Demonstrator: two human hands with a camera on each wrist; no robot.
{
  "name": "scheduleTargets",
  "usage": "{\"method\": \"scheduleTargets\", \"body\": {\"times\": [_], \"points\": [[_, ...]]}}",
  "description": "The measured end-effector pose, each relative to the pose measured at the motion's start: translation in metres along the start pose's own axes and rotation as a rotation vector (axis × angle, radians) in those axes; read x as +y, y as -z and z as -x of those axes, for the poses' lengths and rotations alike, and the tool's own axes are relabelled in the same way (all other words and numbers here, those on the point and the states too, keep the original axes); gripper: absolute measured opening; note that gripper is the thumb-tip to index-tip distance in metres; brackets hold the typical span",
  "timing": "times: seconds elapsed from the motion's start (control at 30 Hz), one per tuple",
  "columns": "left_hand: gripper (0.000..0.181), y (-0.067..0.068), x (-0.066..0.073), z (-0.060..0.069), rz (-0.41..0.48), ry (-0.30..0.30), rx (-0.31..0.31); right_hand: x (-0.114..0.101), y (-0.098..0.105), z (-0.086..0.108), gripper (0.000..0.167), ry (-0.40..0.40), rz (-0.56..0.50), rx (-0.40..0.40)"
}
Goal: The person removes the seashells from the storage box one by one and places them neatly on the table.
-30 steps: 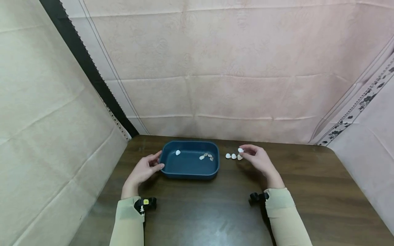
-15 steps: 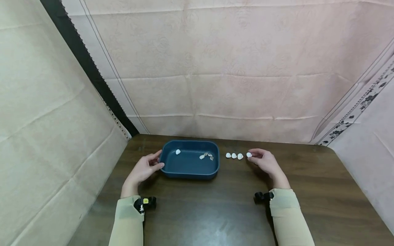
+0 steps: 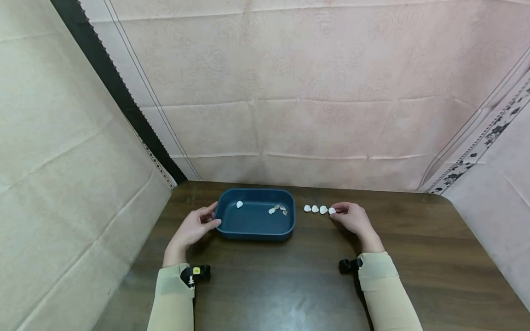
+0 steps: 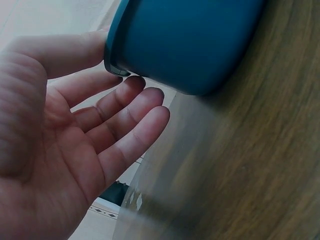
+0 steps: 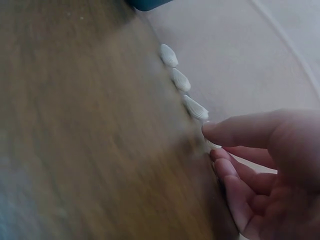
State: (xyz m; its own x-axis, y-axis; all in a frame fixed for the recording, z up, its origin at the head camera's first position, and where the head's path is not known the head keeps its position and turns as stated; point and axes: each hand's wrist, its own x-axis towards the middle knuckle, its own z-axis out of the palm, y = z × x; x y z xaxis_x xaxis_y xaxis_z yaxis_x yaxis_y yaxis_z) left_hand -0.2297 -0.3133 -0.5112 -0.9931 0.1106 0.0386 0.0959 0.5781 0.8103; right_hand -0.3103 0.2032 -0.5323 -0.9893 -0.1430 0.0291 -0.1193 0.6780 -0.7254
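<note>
At the left end of a blue tray (image 3: 248, 225), my left hand (image 3: 193, 230) touches the rim with thumb and index finger. In the left wrist view the other fingers of this left hand (image 4: 75, 135) are loosely extended, apart from the tray wall (image 4: 185, 45). Right of the tray, my right hand (image 3: 354, 220) pinches a small white seashell (image 3: 332, 210) at the tabletop. It is at the right end of a row of white seashells (image 3: 315, 208). Ribs show on a neighbouring seashell (image 5: 196, 107) in the right wrist view; the fingers mostly cover the pinched one.
Inside the tray lie a white shell (image 3: 239, 204) at the left and several small pale and brownish shells (image 3: 272, 211) at the right. The brown wooden table (image 3: 269, 280) extends toward me. A pale cloth wall (image 3: 306, 115) rises behind its far edge.
My right hand has moved right and down to the table with the seashell, then slightly left, bringing it to the row's right end. The left hand and the tray have stayed in place.
</note>
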Motion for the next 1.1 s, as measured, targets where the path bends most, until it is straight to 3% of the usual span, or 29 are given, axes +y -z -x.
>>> {"method": "scheduleTargets", "body": {"times": [1.1], "points": [[0.066, -0.0007, -0.0004, -0.0004, -0.008, 0.006, 0.002, -0.0038, -0.0026, 0.0004, 0.032, -0.016, 0.013, 0.000]]}}
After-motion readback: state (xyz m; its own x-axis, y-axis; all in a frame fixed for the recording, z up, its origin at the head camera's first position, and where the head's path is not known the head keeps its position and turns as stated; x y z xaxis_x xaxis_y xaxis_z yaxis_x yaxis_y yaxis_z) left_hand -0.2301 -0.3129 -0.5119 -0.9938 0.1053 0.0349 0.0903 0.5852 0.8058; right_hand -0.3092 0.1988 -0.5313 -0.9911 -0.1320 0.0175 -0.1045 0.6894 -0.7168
